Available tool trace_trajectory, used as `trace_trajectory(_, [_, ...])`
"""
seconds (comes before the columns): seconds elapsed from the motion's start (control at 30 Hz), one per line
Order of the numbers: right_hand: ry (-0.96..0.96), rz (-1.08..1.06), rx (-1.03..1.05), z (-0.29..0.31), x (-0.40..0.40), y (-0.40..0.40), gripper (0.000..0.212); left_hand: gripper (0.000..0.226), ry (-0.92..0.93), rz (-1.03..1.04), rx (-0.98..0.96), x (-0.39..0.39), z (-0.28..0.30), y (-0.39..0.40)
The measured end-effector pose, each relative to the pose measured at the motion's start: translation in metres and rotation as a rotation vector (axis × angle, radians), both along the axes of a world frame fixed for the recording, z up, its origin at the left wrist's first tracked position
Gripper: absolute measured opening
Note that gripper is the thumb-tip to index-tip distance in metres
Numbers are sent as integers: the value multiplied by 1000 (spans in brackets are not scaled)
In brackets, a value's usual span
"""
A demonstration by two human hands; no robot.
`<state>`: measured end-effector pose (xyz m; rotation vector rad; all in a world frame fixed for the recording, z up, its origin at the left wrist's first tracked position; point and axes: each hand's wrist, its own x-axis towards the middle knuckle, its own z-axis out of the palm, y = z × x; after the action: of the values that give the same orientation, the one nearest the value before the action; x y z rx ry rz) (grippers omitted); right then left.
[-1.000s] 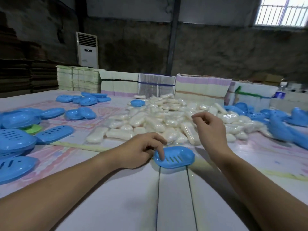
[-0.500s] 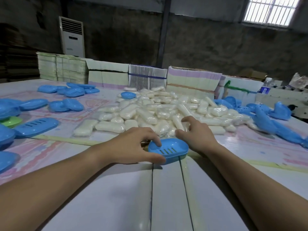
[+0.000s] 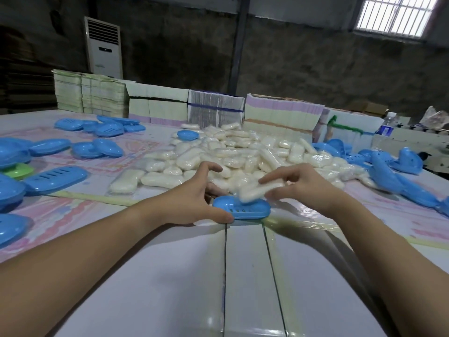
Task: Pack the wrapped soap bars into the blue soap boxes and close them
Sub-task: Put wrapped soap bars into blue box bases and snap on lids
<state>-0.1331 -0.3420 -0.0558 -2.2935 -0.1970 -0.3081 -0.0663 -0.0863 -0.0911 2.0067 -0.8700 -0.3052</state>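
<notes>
No text, brand, number or sign can be read anywhere. The white standing air conditioner [image 3: 104, 47] has a small dark panel, and the clear plastic bottle [image 3: 386, 127] a blue label, but both are too blurred to read.

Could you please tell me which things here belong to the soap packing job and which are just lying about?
In use: left hand, blue soap box, right hand, wrapped soap bar, soap pile.
Lying about: green dish, water bottle, air conditioner.
</notes>
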Motion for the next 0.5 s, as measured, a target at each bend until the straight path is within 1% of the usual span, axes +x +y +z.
trace_trajectory(0.07, [46,43,-61,-3,0,9,26,91,4,3,1,1,-1,0])
trace_trajectory(0.17, [43,87,-160,-6,3,19,24,88,-18,-3,14,5,-3,-1])
trace_trajectory(0.23, [55,121,-176,-4,1,19,22,79,-84,-2,49,7,-3,-1])
trace_trajectory(0.3, [72,132,-168,-4,0,17,21,65,-128,-27,50,7,-3,-2])
trace_trajectory(0.43, [79,166,-188,-3,1,20,20,53,-151,-63,41,5,-3,-1])
trace_trajectory(0.5, [60,138,-210,2,0,14,23,45,-163,-66,57,6,-2,-1])
